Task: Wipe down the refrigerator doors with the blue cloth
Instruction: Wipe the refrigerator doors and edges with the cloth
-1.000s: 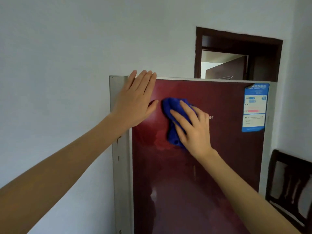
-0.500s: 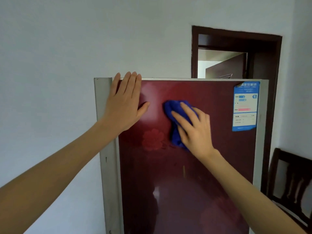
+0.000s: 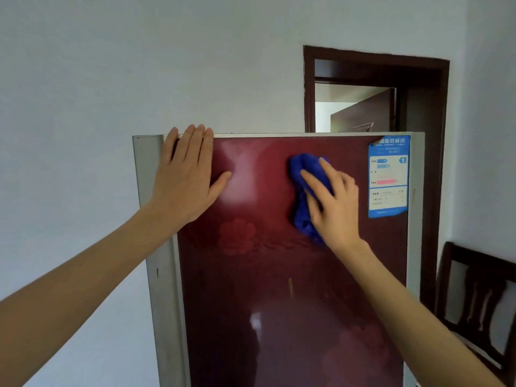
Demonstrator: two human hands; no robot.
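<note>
Head view: the refrigerator door (image 3: pixel 279 303), dark red and glossy, fills the lower middle of the frame. The blue cloth (image 3: pixel 304 167) sits bunched against its upper half, at about 1 o'clock from the door's centre. Its long axis runs roughly 12 to 6.

The right hand (image 3: pixel 336 210) lies over the cloth and presses it to the panel. Its fingers are fairly straight and slightly spread, pointing toward 11 o'clock. Cloth shows past the fingertips and again below the thumb at 7 o'clock.

The left hand (image 3: pixel 184 185) rests flat on the door's upper left corner. Its fingers are pressed together and reach the top edge, with the thumb splayed toward 3 o'clock. It holds nothing.

A blue label (image 3: pixel 388 177) is stuck near the right hand at 3 o'clock. The cloth lies well apart from the left hand, at its 3 o'clock. The right hand is clearly the working one, and the left probably steadies the door. Most of the panel toward 6 o'clock likely awaits wiping.
</note>
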